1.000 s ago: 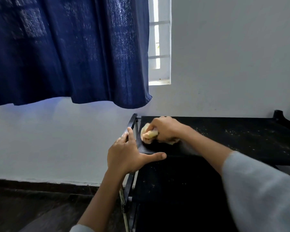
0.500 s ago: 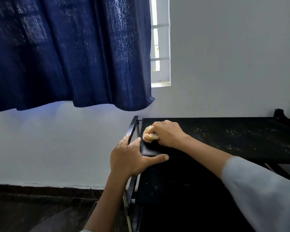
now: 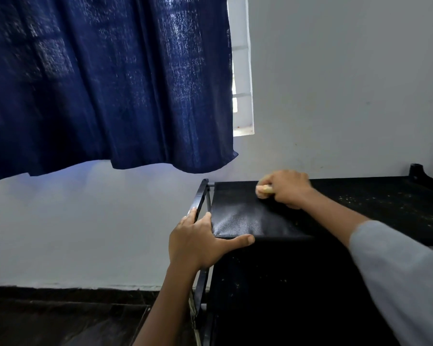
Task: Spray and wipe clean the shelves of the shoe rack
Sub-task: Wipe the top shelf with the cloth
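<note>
Head camera: a person bends over a black shoe rack [image 3: 335, 270] set against a white wall [image 3: 335, 83]. The right hand [image 3: 286, 188] is curled around a bunched yellow cloth [image 3: 263, 190], pressing it onto the rack's top shelf [image 3: 248, 216] near the back edge, toward the left end. Only a small part of the cloth shows past the knuckles. The left hand [image 3: 200, 242] grips the front left corner of that shelf, with the thumb laid along the front edge and the fingers wrapped over the side frame bar [image 3: 200, 198]. The fabric between the two hands has a pale sheen. Farther right, the shelf is scattered with light specks of dust. A second dark shelf [image 3: 273, 283] lies below, also speckled. A grey sleeve [image 3: 398, 283] covers the right forearm. A navy curtain [image 3: 105, 78] hangs above and to the left, its hem clear of the rack, and a strip of bright window [image 3: 241, 71] shows beside it. Dark flooring [image 3: 60, 318] meets the wall at lower left.
</note>
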`<state>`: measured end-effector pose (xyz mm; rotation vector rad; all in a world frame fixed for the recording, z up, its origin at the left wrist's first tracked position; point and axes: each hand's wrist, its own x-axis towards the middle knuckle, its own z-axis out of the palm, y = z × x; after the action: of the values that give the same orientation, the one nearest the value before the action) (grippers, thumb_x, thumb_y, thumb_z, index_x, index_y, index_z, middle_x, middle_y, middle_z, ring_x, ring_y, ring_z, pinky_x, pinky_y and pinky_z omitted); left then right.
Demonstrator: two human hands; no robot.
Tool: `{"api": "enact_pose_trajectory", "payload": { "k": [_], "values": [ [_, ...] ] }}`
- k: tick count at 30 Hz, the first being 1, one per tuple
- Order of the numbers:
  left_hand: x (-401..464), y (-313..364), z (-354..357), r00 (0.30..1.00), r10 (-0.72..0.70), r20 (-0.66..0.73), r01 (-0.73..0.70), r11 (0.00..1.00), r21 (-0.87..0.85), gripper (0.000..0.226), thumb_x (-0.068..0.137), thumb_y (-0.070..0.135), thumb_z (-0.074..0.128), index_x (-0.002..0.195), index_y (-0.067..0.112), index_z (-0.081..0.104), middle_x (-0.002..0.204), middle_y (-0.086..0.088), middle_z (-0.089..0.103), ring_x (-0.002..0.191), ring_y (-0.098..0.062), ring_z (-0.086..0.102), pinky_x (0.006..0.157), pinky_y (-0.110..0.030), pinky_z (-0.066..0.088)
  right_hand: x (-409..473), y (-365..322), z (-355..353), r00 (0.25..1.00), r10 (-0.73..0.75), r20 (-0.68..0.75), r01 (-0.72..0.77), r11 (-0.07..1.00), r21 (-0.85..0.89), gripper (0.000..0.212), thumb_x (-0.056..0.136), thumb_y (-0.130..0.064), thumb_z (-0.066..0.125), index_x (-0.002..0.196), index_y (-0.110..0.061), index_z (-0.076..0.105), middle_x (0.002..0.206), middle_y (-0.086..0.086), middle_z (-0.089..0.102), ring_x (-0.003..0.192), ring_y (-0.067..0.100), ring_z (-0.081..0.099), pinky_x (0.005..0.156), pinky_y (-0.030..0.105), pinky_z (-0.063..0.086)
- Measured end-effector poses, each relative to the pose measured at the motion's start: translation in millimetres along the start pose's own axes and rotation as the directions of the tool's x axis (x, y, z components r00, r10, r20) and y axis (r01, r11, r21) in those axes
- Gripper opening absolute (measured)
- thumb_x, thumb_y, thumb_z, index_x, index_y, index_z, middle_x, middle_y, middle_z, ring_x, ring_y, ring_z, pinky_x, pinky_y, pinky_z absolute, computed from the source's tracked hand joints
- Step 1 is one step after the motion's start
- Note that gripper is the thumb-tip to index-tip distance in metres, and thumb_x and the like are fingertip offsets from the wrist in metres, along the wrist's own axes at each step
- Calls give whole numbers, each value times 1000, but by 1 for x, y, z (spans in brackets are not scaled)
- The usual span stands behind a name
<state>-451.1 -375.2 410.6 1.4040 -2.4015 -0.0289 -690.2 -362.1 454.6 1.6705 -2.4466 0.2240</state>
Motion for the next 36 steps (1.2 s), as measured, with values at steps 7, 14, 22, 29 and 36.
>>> {"api": "enact_pose_trajectory", "payload": {
  "k": [7, 14, 22, 29, 36],
  "values": [
    [0, -4, 5, 998, 32, -60, -31, 999, 16, 124, 34, 105, 11, 121, 27, 53, 152, -4, 33, 136, -22, 36, 102, -35, 37, 0, 14, 1, 991, 133, -27, -132, 991, 22, 38, 82, -22, 62, 115, -42, 64, 115, 1, 65, 104, 25, 60, 74, 27, 39],
    [4, -3, 7, 999, 21, -43, -21, 1000, 15, 129, 31, 106, 11, 129, 29, 45, 153, -4, 29, 138, -21, 32, 104, -34, 35, 26, -66, 9, 956, 194, -221, -167, 976, 137, 35, 88, -42, 60, 106, -12, 64, 108, 8, 64, 102, 27, 60, 75, 27, 41],
    [6, -2, 7, 1000, 7, -19, -7, 999, 34, 133, 31, 105, 7, 139, 33, 36, 155, 2, 25, 138, -20, 33, 104, -34, 36, 29, -118, 8, 999, -21, -42, 30, 978, 209, 24, 90, -32, 54, 105, -21, 69, 105, 7, 61, 103, 29, 57, 74, 32, 39],
    [6, -1, 4, 998, -42, 39, 42, 999, 1, 141, 27, 107, 10, 143, 30, 32, 157, 2, 19, 142, -20, 23, 108, -36, 30, 12, -13, 1, 985, 173, -18, -167, 972, 167, 21, 80, -32, 64, 99, -28, 71, 100, 1, 67, 96, 23, 63, 69, 27, 41],
    [4, 0, 4, 999, -45, 14, 45, 999, 16, 143, 27, 107, 8, 147, 30, 27, 157, 1, 18, 144, -18, 20, 109, -34, 30, 1, 52, -2, 968, 227, 104, -242, 957, 162, 55, 80, -16, 62, 130, -39, 56, 113, 4, 64, 96, 25, 59, 70, 28, 43]
  ]
}}
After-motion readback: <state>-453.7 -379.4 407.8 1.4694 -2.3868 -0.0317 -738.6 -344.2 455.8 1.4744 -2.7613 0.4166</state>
